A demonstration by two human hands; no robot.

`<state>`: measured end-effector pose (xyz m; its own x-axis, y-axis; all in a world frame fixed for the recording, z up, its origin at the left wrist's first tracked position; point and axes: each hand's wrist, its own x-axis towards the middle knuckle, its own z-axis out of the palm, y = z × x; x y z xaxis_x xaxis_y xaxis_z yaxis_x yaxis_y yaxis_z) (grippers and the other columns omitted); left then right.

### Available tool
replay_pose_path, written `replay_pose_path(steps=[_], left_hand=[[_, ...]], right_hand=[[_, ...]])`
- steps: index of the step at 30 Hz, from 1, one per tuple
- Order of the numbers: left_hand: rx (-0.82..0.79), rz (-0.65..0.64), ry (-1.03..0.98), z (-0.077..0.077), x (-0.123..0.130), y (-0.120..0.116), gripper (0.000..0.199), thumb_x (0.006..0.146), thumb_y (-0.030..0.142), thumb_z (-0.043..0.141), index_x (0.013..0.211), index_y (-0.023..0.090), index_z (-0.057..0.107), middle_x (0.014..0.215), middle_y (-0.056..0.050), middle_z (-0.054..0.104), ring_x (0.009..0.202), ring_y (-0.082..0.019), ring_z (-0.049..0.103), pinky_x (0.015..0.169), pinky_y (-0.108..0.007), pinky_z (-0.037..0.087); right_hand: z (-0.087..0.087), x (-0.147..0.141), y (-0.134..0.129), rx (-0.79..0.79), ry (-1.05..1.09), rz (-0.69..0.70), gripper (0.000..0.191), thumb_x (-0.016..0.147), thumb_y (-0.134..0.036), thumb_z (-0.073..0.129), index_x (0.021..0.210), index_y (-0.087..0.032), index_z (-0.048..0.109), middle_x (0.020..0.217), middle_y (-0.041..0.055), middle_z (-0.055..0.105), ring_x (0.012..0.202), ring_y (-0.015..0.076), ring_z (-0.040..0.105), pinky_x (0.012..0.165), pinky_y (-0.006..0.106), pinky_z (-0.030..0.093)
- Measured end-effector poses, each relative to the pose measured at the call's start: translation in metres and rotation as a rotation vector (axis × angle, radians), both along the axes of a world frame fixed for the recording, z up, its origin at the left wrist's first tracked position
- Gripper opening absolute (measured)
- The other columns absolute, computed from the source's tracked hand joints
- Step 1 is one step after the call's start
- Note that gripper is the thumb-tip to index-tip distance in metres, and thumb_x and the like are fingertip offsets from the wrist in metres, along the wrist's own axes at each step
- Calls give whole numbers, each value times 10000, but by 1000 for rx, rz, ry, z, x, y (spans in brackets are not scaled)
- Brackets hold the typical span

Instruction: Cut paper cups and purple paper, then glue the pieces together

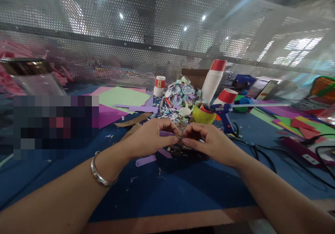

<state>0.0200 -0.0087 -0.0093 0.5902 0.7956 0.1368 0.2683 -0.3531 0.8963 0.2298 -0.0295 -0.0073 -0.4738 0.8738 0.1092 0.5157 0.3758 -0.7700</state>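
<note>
My left hand [157, 134] and my right hand [204, 140] meet fingertip to fingertip over the blue table [146, 199]. Between their pinched fingers is a small brown piece [180, 136], perhaps cardboard; its shape is mostly hidden. Purple paper strips [146, 161] lie below and beside my left hand. Just beyond the hands are paper scraps [170, 114], torn brown cardboard [133, 131] and a yellow tape roll [202, 115]. A blue glue gun [223, 115] stands beyond my right hand, a long clear stick at its back.
White and red paper cups [211, 82] are stacked at the back, beside a heap of decorated discs [178, 92]. Coloured sheets [123, 96] lie at left. Black cables [264, 150] and a power strip [300, 152] are at right. A gold-lidded jar [28, 66] stands far left.
</note>
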Motion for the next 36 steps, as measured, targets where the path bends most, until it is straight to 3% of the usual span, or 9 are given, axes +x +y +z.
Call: replay_pose_path(steps=[21, 26, 31, 36], left_hand=[[-40, -54, -48, 2, 2, -4, 100, 765, 155, 623, 824, 191, 695, 792, -21, 691, 734, -137, 629, 687, -258, 504], [-78, 2, -50, -1, 3, -2, 116, 753, 171, 637, 865, 183, 660, 850, -42, 685, 779, -163, 645, 691, -285, 517], [-276, 129, -178, -4, 2, 1, 274, 741, 190, 704, 975, 182, 561, 834, -26, 643, 789, -158, 645, 701, -283, 518], [-564, 119, -312, 1, 5, -5, 266, 812, 275, 695, 968, 179, 501, 812, -35, 666, 701, -142, 663, 682, -292, 524]], right_hand=[[-2, 2, -1, 92, -66, 49, 147, 871, -289, 565, 767, -185, 567, 652, -29, 507, 597, 120, 457, 548, 240, 356], [-3, 0, -2, 87, -37, 14, 135, 867, -262, 562, 755, -186, 555, 637, -36, 498, 582, 115, 456, 540, 237, 355], [-9, -2, -1, 245, -6, -99, 127, 859, -257, 582, 759, -192, 539, 664, -29, 513, 597, 118, 469, 549, 239, 372], [-14, -3, 0, 532, -24, -136, 62, 852, -177, 562, 800, -191, 532, 722, -2, 525, 642, 136, 502, 598, 261, 415]])
